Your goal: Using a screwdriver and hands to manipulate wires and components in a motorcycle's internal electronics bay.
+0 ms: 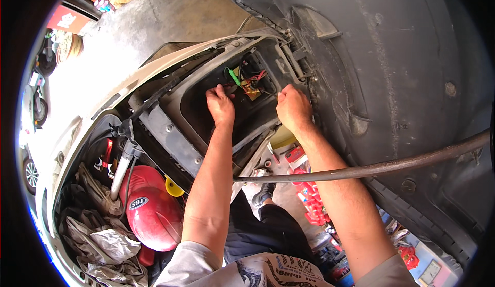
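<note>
One head-worn fisheye view, looking steeply down over my shirt at the lower edge, out to concrete floor up top. Close in: my left hand and right hand sit mid-frame. Surroundings bow toward a dark rim.

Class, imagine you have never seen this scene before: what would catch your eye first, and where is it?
Probably the rounded red helmet at the lower left. Next, near the centre, the left hand and right hand work at a dark compartment, close to a bright green piece and tangled wires. A dark curved bar sweeps across the right side.
</note>
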Available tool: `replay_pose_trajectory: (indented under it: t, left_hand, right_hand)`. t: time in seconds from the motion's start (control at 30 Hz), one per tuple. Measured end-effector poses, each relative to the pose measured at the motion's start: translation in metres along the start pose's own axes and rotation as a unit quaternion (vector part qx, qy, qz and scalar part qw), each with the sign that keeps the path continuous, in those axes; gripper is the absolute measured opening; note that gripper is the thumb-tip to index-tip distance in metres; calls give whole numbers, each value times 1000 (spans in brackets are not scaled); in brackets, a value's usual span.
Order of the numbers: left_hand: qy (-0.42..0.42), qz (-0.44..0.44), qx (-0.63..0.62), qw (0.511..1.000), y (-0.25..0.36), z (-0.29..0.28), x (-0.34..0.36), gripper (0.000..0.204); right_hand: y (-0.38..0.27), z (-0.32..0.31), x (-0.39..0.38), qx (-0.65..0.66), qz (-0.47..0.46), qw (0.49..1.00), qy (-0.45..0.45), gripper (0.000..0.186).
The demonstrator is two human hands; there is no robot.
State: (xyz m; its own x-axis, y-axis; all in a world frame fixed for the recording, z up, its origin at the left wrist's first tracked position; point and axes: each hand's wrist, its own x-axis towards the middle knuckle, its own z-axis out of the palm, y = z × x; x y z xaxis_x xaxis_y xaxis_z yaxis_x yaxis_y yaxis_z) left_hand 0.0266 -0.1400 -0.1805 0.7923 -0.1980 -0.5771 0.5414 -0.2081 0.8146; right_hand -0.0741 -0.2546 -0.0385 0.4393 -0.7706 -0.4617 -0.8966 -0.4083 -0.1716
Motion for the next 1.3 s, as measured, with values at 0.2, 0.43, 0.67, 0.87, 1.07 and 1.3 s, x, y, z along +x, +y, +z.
replay_pose_trajectory:
  t: [0.2, 0.43, 0.67, 0.87, 1.07, 1.3]
  left_hand:
    - [-15, -18, -4, 1000, -6, -4, 1, 19]
    - [-102, -19, 36, 994, 15, 0, -13, 40]
    - [-201, -70, 34, 977, 8, -3, -5, 23]
    - [-71, -84, 23, 994, 0, -11, -9, 17]
    - [-87, -57, 259, 960, 1, -26, -21, 24]
    - [-131, 216, 462, 850, 15, -40, -42, 20]
  right_hand:
    - [-1, 1, 0, 3, -1, 1000, -5, 22]
    - [-1, -1, -2, 8, 7, 1000, -2, 22]
    - [-2, 0, -1, 5, -1, 1000, 7, 22]
    - [-4, 0, -2, 3, 4, 1000, -7, 22]
    - [-3, 1, -1, 11, 9, 1000, -7, 22]
    - [-2, 6, -1, 16, 10, 999, 34, 18]
